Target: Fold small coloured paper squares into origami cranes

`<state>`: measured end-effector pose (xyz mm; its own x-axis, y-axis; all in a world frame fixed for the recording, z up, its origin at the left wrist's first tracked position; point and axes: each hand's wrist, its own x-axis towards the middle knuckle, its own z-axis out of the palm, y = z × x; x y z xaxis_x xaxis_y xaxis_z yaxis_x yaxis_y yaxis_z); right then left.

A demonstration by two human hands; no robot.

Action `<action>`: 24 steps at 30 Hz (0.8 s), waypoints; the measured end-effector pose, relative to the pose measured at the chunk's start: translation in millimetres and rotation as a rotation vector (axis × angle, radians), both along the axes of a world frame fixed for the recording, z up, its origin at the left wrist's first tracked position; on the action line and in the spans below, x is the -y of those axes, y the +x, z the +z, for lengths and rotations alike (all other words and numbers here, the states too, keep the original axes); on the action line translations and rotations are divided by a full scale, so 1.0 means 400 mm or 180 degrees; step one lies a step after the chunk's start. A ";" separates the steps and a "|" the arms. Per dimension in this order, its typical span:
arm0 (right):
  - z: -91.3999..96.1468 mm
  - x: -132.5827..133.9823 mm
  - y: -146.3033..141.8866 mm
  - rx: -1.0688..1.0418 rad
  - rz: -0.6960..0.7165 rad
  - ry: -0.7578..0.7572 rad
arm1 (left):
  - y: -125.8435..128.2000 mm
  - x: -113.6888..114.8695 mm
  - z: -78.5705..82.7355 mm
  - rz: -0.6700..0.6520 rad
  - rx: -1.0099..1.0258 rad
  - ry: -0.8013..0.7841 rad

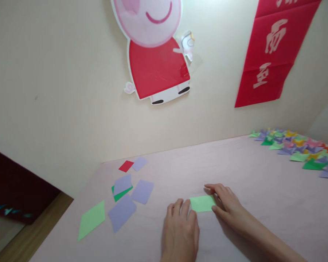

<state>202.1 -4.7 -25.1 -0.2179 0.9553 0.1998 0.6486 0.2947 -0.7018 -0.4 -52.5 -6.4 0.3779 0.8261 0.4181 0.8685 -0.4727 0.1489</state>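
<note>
A light green sheet of paper (202,203), folded into a small rectangle, lies on the pale pink surface in front of me. My left hand (181,227) is at its left end, fingers bent down and closed on that edge. From the right, my right hand (229,209) holds the other end, with the thumb at the near corner and the fingers by the far corner. Its index finger reaches out past the far edge. The undersides of both hands' fingertips are hidden.
Left of my hands lie loose squares: several purple ones (142,191), a red one (126,166), a dark green one (122,194) partly covered, and a light green one (92,220). Rows of colourful folded paper pieces (299,157) stand at the far right, near the wall (71,91).
</note>
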 end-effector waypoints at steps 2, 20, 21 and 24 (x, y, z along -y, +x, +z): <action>0.000 0.001 0.015 -0.0170 0.0107 -0.0036 | -0.003 0.004 0.000 0.0052 -0.0004 0.0003; 0.023 0.032 0.019 -0.0497 0.0157 0.0198 | 0.020 -0.072 0.035 -0.0368 0.0374 -0.0505; 0.026 0.034 0.022 -0.0557 0.0235 0.0171 | 0.021 -0.071 0.038 -0.0427 0.0405 -0.0471; 0.034 0.036 0.028 -0.0736 0.0434 0.0143 | 0.024 -0.065 0.045 -0.0531 0.0437 -0.0356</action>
<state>213.3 -19.3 -11.6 -0.2876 0.9093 0.3007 0.4246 0.4025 -0.8110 9.1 -26.5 11.7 0.4589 0.8011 0.3843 0.7478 -0.5818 0.3198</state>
